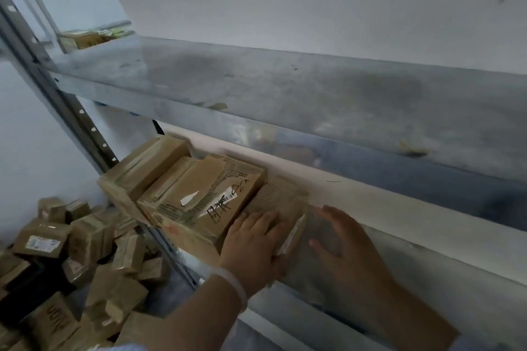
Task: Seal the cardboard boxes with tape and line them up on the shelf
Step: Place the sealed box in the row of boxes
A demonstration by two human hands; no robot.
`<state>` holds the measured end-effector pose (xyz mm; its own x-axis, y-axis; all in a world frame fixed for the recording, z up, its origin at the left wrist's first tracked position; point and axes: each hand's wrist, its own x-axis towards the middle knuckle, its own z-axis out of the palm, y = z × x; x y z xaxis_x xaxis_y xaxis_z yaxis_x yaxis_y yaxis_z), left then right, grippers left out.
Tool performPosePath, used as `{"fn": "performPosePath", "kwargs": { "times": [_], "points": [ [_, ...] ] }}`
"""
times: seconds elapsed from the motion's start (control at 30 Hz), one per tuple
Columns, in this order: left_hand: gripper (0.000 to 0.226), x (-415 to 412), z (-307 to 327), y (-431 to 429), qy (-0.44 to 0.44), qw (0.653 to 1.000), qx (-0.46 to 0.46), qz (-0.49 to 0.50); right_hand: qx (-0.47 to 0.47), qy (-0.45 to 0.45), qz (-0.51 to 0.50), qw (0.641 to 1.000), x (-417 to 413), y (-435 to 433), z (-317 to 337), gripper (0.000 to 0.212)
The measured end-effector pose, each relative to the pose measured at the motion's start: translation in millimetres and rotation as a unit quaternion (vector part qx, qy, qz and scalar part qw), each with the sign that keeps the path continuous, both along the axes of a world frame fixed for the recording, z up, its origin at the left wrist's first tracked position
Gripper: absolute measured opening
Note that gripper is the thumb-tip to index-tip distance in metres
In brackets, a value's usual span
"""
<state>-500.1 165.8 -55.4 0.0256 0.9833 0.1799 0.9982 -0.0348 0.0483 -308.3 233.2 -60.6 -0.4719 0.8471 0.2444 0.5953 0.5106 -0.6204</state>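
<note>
Head: taped boxes (199, 196) on shelf (413, 259)

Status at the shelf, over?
Hands: left hand resting on end box, right hand open beside it. Box in line on shelf. Nothing in the way.

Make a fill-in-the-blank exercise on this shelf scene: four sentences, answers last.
1. The left hand rests on the small box at the row's ____ end.
2. The right hand, fingers spread, is at that box's ____ side.
3. A white band circles the ____ wrist.
4. The heap of loose boxes lies ____ of the upright post.
Answers: right; right; left; left
</note>
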Motion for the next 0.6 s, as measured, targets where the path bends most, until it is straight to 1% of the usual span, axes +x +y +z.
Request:
{"fn": "performPosePath", "kwargs": {
  "times": [0.07,0.2,0.3,0.37,0.47,0.6],
  "points": [
    [0.055,-5,-3,2,0.009,1.0,-0.012,-0.002,0.01,-0.029,-0.023,0.999,0,-7,-1,0.059],
    [0.051,-7,-8,4,0.002,1.0,0.017,0.006,0.018,-0.102,-0.063,0.993,9,-24,-3,0.064],
    [0.057,-8,-10,4,-0.009,0.999,0.049,-0.021,0.03,-0.125,-0.102,0.986,27,-42,1,0.064],
    [0.062,-1,-6,5,-0.02,0.995,0.071,-0.067,0.05,-0.123,-0.147,0.98,44,-57,5,0.063],
    [0.062,32,4,11,-0.04,0.981,0.105,-0.157,0.099,-0.126,-0.206,0.965,71,-81,12,0.057],
    [0.062,104,21,13,-0.062,0.955,0.119,-0.264,0.11,-0.178,-0.253,0.945,125,-113,20,0.062]
  ]
}}
